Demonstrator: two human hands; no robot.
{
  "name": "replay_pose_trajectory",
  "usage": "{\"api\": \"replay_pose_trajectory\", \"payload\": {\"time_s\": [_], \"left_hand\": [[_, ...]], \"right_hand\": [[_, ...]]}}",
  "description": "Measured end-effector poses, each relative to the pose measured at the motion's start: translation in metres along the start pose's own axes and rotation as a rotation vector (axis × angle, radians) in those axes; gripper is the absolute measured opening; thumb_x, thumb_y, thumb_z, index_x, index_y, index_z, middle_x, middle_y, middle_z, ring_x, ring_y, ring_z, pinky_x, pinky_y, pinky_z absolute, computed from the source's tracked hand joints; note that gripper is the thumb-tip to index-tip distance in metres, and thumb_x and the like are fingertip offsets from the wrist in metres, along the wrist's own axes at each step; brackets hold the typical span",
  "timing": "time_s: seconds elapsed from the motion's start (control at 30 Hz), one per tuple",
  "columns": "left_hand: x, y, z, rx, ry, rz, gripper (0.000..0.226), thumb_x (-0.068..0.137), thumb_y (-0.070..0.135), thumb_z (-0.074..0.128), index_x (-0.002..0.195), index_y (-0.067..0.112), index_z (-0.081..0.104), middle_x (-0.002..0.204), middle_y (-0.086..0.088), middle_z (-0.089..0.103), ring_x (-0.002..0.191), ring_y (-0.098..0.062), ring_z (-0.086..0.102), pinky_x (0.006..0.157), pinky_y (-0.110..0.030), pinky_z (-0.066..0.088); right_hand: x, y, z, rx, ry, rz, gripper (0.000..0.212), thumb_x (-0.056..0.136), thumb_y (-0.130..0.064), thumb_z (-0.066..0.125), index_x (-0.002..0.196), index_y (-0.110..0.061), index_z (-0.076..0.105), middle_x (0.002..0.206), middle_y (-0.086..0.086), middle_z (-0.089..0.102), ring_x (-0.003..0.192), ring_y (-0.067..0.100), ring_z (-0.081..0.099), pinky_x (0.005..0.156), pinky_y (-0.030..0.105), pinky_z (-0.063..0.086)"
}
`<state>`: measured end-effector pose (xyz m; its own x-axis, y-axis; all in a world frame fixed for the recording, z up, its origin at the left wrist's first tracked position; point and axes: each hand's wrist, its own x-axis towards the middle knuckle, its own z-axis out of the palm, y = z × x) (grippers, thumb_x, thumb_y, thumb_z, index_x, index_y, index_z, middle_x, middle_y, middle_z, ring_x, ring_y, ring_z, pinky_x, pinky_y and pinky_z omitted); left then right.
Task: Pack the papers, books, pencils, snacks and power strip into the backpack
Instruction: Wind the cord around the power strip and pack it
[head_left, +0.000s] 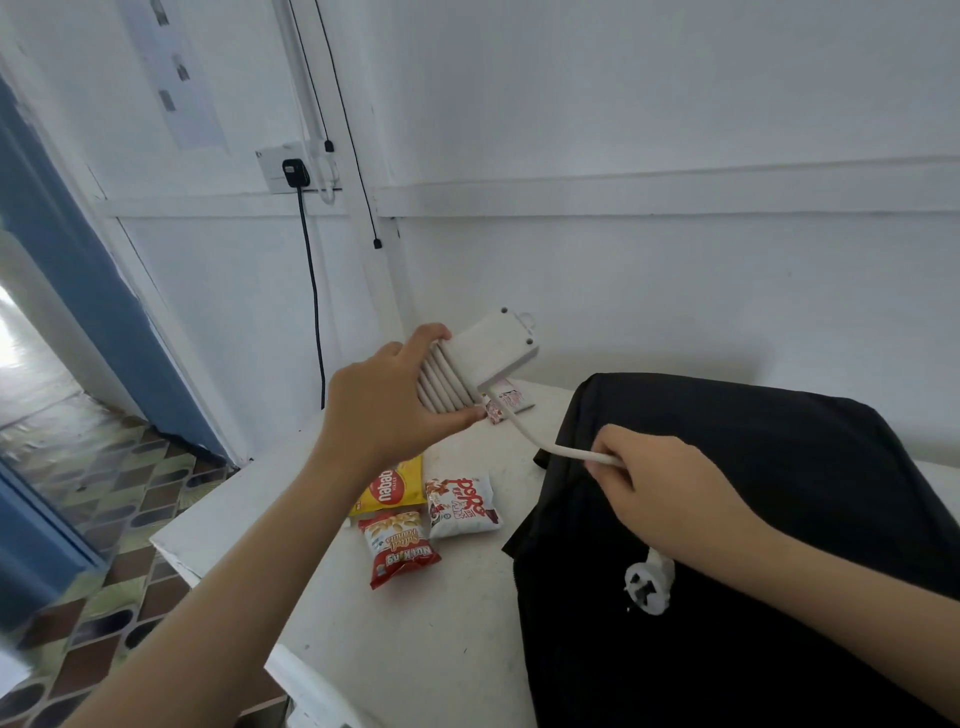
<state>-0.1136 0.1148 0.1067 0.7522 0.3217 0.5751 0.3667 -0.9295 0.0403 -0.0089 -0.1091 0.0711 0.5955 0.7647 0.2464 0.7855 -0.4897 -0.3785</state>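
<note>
The power strip (493, 345) is gripped by the left hand (384, 410) above the bench (415, 649), with its cable (524, 431) wound in loops, seemingly for compact packing. The loose end is pinched by the right hand (660, 483) over the black backpack (779, 467). Snack packets marked "nabati" (389, 488) and "Nut King Salted Peanuts" (397, 545) are left on the bench.

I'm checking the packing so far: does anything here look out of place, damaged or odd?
Nothing looks damaged or spilled. One loose end: the white plastic power strip in the left hand has its white cord only partly wound; the tail runs through the right hand and the white plug dangles over the black fabric backpack.
</note>
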Motion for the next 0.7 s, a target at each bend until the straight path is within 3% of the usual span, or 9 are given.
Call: {"api": "replay_pose_trajectory", "payload": {"time_s": [0.07, 0.13, 0.27, 0.33, 0.43, 0.5, 0.6, 0.7], "left_hand": [[0.003, -0.008, -0.002, 0.021, 0.023, -0.042, 0.085, 0.056, 0.088, 0.033, 0.122, 0.036, 0.042, 0.083, 0.009, 0.058, 0.066, -0.011, 0.054, 0.055, -0.021, 0.034], [0.004, -0.013, -0.002, 0.035, 0.026, -0.053, 0.085, 0.057, 0.087, 0.035, 0.123, 0.034, 0.043, 0.085, 0.007, 0.059, 0.068, -0.011, 0.053, 0.056, -0.022, 0.035], [0.005, -0.016, 0.003, 0.067, -0.013, -0.062, 0.082, 0.063, 0.080, 0.052, 0.127, 0.031, 0.043, 0.091, 0.002, 0.062, 0.069, -0.012, 0.050, 0.058, -0.024, 0.035], [0.005, -0.019, 0.006, 0.080, -0.037, -0.084, 0.080, 0.065, 0.075, 0.059, 0.129, 0.031, 0.041, 0.094, 0.001, 0.062, 0.071, -0.012, 0.049, 0.060, -0.024, 0.035], [0.005, -0.024, 0.010, 0.101, -0.069, -0.084, 0.082, 0.065, 0.077, 0.057, 0.131, 0.032, 0.039, 0.095, 0.002, 0.062, 0.072, -0.012, 0.050, 0.060, -0.023, 0.036], [0.004, -0.025, 0.014, 0.108, -0.077, -0.073, 0.085, 0.062, 0.081, 0.050, 0.131, 0.033, 0.040, 0.094, 0.002, 0.063, 0.070, -0.012, 0.050, 0.058, -0.023, 0.036], [0.005, -0.024, 0.018, 0.098, -0.077, -0.071, 0.086, 0.059, 0.080, 0.044, 0.130, 0.032, 0.041, 0.093, 0.001, 0.063, 0.069, -0.012, 0.049, 0.058, -0.023, 0.036], [0.005, -0.025, 0.020, 0.100, -0.078, -0.066, 0.086, 0.059, 0.079, 0.043, 0.130, 0.032, 0.041, 0.095, 0.002, 0.063, 0.071, -0.011, 0.049, 0.058, -0.023, 0.036]], "right_hand": [[-0.003, 0.007, 0.004, 0.255, -0.082, 0.128, 0.020, 0.097, -0.029, 0.045, 0.082, -0.018, 0.051, 0.067, -0.001, 0.056, 0.056, 0.013, 0.052, 0.057, 0.032, 0.050], [-0.005, 0.008, 0.006, 0.445, -0.099, 0.216, 0.018, 0.097, -0.025, 0.046, 0.082, -0.016, 0.050, 0.067, 0.002, 0.055, 0.055, 0.013, 0.053, 0.046, 0.021, 0.046], [-0.004, 0.007, 0.008, 0.536, -0.035, 0.214, 0.015, 0.098, -0.024, 0.044, 0.088, -0.014, 0.048, 0.065, 0.000, 0.048, 0.052, 0.010, 0.042, 0.045, 0.018, 0.039], [-0.004, 0.010, 0.008, 0.454, 0.034, 0.143, 0.015, 0.098, -0.025, 0.041, 0.088, -0.016, 0.047, 0.065, -0.001, 0.049, 0.051, 0.008, 0.040, 0.045, 0.019, 0.036], [-0.004, 0.019, 0.007, 0.027, 0.237, 0.005, 0.020, 0.098, -0.030, 0.038, 0.084, -0.023, 0.049, 0.063, -0.008, 0.048, 0.055, 0.008, 0.044, 0.048, 0.021, 0.035], [-0.004, 0.019, 0.001, -0.126, 0.302, -0.050, 0.032, 0.097, -0.036, 0.032, 0.080, -0.023, 0.057, 0.057, -0.011, 0.046, 0.053, 0.006, 0.043, 0.046, 0.023, 0.035], [-0.002, 0.008, -0.009, -0.274, 0.142, 0.007, 0.051, 0.096, -0.049, 0.018, 0.081, -0.026, 0.060, 0.057, -0.010, 0.048, 0.050, 0.005, 0.044, 0.046, 0.018, 0.029], [0.004, 0.009, -0.014, -0.168, -0.106, 0.150, 0.050, 0.096, -0.053, 0.027, 0.078, -0.027, 0.066, 0.058, -0.008, 0.055, 0.053, 0.006, 0.052, 0.052, 0.019, 0.038]]}}
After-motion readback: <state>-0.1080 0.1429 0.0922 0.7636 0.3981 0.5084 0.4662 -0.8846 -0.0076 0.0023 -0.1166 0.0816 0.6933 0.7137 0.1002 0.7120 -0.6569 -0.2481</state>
